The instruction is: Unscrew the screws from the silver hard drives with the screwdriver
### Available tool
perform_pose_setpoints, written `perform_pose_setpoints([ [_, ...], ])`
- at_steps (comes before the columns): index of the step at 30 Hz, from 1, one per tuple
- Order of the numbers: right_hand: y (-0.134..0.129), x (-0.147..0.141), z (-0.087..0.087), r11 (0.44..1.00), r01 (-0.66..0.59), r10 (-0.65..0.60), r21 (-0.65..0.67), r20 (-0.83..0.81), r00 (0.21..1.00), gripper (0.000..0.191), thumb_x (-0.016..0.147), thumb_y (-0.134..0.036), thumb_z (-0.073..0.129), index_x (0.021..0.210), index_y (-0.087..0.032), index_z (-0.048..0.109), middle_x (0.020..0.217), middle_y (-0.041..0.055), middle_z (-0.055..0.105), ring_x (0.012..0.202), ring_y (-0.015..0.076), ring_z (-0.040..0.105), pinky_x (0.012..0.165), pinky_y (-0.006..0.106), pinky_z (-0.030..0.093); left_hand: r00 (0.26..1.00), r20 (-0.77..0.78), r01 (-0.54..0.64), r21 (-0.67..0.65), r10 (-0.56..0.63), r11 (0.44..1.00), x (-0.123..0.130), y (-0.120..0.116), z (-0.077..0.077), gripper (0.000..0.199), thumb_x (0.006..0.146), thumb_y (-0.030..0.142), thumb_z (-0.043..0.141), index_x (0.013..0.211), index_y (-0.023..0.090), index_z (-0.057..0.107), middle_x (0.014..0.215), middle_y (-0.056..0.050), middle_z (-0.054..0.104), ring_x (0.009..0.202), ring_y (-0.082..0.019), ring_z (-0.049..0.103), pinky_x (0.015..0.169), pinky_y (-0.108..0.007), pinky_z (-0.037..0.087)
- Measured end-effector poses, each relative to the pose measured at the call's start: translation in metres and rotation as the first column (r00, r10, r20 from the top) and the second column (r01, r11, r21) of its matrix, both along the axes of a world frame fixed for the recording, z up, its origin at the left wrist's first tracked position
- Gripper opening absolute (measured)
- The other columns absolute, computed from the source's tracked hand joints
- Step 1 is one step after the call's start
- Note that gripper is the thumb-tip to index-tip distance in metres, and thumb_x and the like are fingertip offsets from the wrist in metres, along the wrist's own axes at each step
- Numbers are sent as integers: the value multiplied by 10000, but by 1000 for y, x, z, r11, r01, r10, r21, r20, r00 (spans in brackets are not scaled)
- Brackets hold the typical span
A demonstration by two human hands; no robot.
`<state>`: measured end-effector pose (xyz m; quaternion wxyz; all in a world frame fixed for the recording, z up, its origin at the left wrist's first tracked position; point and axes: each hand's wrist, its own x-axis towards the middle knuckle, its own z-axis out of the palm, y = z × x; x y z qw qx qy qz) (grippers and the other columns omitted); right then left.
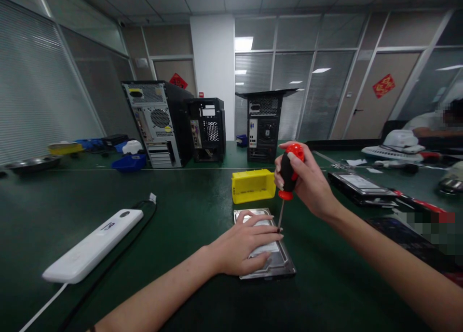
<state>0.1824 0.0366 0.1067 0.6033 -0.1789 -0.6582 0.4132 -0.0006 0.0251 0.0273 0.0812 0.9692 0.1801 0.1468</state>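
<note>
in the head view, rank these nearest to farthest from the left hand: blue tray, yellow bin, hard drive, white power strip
Measured from the left hand:
1. Hard drive: directly under it, touching.
2. Yellow bin: just beyond the drive.
3. White power strip: off to the left.
4. Blue tray: far left, toward the back.

Dark green tabletop (177, 226) — on it, a silver metal hard drive (281, 262), yellow plastic bin (253, 187), long white power strip (94, 245).
</note>
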Motion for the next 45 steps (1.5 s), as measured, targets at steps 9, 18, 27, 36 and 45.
perform_pose_setpoints([
  [9, -2, -2, -1, 999, 9, -10, 49, 40, 999, 184, 912, -310, 469, 1086, -258, 440, 813, -30, 458, 594, 63, 492, 569, 232, 402, 1000, -15, 8, 25, -8, 1000, 0, 0, 0, 465, 901, 353, 392, 1360, 281, 380, 1395, -16, 443, 1351, -267, 250, 1065, -478, 165],
  [18, -3, -2, -2, 999, 0, -2, 53, 43, 999, 194, 911, -317, 474, 1095, -268, 437, 810, -29, 459, 598, 64, 487, 577, 233, 399, 1000, -22, 0, 19, 0, 1000, 0, 0, 3, 465, 902, 349, 391, 1363, 287, 377, 1397, -14, 441, 1346, -279, 256, 1055, -487, 166],
  [27, -2, -2, -1, 998, 20, -24, 53, 62, 998, 222, 888, -350, 505, 1077, -256, 438, 815, -25, 487, 589, 67, 487, 568, 233, 415, 999, -35, 8, 28, -7, 1000, 1, 0, 1, 463, 907, 353, 386, 1362, 269, 379, 1403, -28, 431, 1357, -271, 224, 1054, -489, 173],
  [36, -2, -1, -2, 998, 28, -32, 62, 59, 998, 214, 873, -340, 531, 1050, -267, 436, 810, -33, 500, 571, 62, 503, 562, 234, 421, 999, -43, 2, 19, -2, 1000, 1, -1, 3, 454, 904, 349, 399, 1353, 280, 391, 1402, -27, 430, 1354, -273, 229, 1049, -490, 181],
  [45, -1, -1, -1, 999, 15, -17, 45, 46, 999, 230, 880, -358, 510, 1071, -284, 405, 802, -35, 480, 535, 55, 487, 489, 217, 430, 997, -73, -2, -13, 1, 1000, 1, 0, 6, 472, 901, 401, 401, 1364, 312, 369, 1418, -30, 407, 1336, -328, 248, 1018, -537, 211],
])
